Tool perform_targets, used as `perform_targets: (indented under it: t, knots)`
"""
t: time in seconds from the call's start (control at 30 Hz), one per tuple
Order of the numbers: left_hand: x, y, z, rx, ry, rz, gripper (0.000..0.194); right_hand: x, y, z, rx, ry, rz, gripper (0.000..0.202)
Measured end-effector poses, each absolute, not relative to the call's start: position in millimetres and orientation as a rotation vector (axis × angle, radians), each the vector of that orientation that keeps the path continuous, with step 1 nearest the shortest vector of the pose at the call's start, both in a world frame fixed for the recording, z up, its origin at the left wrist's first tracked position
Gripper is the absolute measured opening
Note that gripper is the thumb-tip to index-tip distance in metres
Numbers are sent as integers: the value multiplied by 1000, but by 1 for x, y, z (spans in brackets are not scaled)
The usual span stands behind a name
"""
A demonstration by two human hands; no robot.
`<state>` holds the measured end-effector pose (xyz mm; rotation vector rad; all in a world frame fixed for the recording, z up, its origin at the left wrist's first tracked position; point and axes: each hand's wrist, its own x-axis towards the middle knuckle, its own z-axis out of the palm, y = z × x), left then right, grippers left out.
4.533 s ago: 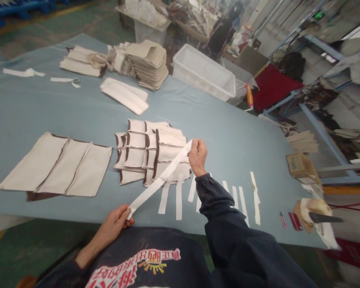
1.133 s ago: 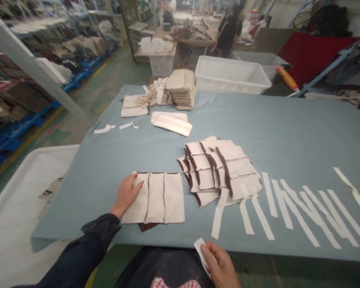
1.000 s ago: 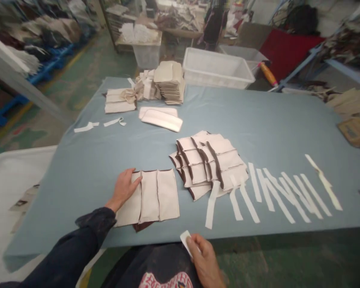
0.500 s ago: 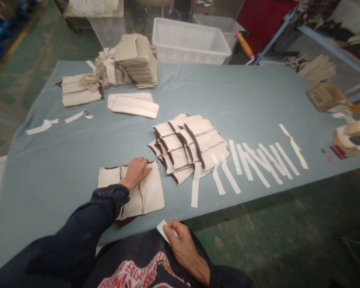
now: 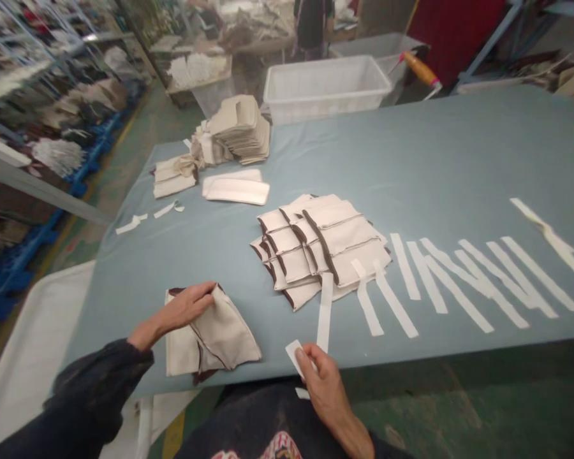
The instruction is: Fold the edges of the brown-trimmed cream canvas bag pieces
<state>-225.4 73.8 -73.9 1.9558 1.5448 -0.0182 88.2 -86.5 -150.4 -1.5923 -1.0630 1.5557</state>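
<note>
My left hand (image 5: 191,307) pinches the top edge of a cream fabric piece with dark brown edging (image 5: 227,331), lifting and folding its right part at the table's front edge. In my right hand (image 5: 323,376) is a white strip (image 5: 294,357), gripped between thumb and fingers just off the table edge; a second white end shows below the hand. A fanned pile of similar cream pieces (image 5: 316,245) with brown edging lies to the right of the held piece. Several loose white strips (image 5: 459,280) are spread from that pile toward the right.
Two cream padded panels (image 5: 236,189) lie farther back on the blue-grey table (image 5: 440,166). Behind them rises a stack of folded beige fabric (image 5: 243,127), beside a bundled piece (image 5: 175,177). A white plastic bin (image 5: 328,89) and an orange-handled tool (image 5: 421,71) are at the far edge.
My left hand has gone from resting on the fabric piece to lifting its top edge, so the piece is now folded. My right hand, still holding the strip, is nearer the table edge. The view has shifted left.
</note>
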Motion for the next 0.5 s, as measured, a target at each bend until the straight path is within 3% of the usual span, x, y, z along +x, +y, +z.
perform_targets:
  t: [0.2, 0.33, 0.5]
  knots:
    - [-247, 16, -13, 1945, 1637, 198, 24, 56, -50, -102, -1428, -1290, 1502, 50]
    - [-277, -14, 19, 1713, 1606, 570, 23, 19, -38, -60, -1296, -1323, 1512, 49]
    - [-311, -42, 3, 1463, 1465, 748, 27, -38, -30, -24, -1195, -1353, 1617, 49]
